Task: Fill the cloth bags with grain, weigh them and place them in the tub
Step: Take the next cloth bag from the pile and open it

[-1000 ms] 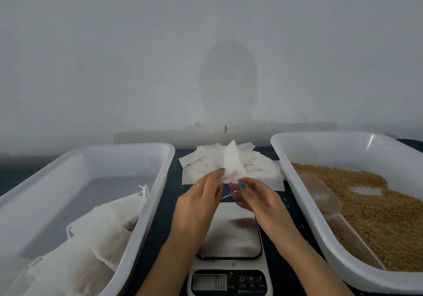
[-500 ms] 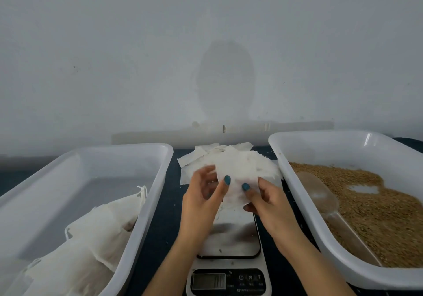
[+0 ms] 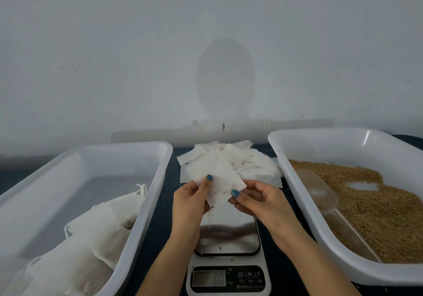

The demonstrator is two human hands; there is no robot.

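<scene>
An empty white cloth bag (image 3: 220, 181) is held flat above the scale (image 3: 227, 247). My left hand (image 3: 190, 202) pinches its left edge and my right hand (image 3: 258, 200) pinches its lower right corner, thumbs on top. A drawstring dangles below the bag. Behind it lies a pile of empty bags (image 3: 249, 162). The right tub (image 3: 297, 195) holds brown grain (image 3: 377, 206) with a clear plastic scoop (image 3: 327, 202) lying in it. The left tub (image 3: 146, 195) holds several filled bags (image 3: 98, 231). The scale display shows zeros.
A pale wall rises directly behind the dark tabletop (image 3: 167, 204). The two tubs flank the scale closely, leaving narrow dark strips between them. A few loose grains lie beside the right tub.
Both hands lifted one bag off the pile, drew it toward me and spread it flat above the scale. The thumbs now sit on top of the cloth.
</scene>
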